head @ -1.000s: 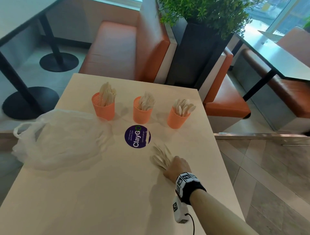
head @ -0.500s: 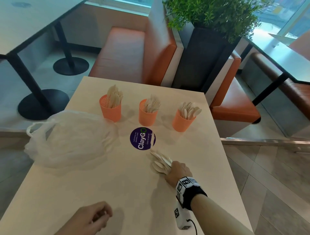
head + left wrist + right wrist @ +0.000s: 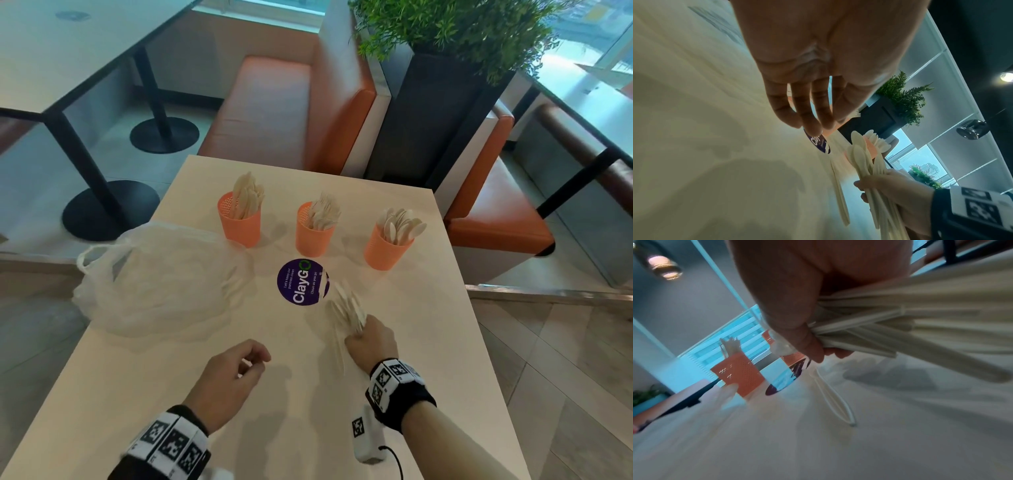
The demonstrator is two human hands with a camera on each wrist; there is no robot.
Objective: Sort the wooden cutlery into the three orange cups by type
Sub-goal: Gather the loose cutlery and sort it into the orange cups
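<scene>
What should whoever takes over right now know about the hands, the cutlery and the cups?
Right hand: grips a bunch of wooden spoons by the handles, low over the table, beside the purple sticker.
Left hand: holds nothing, fingers loosely curled above the table.
One loose piece lies on the table by the right hand.
Done: left cup, middle cup and right cup each hold cutlery; the right one has spoons.
Left: put the bunch in the right cup, then sort the loose piece. The plastic bag appears to show more cutlery; check it.
</scene>
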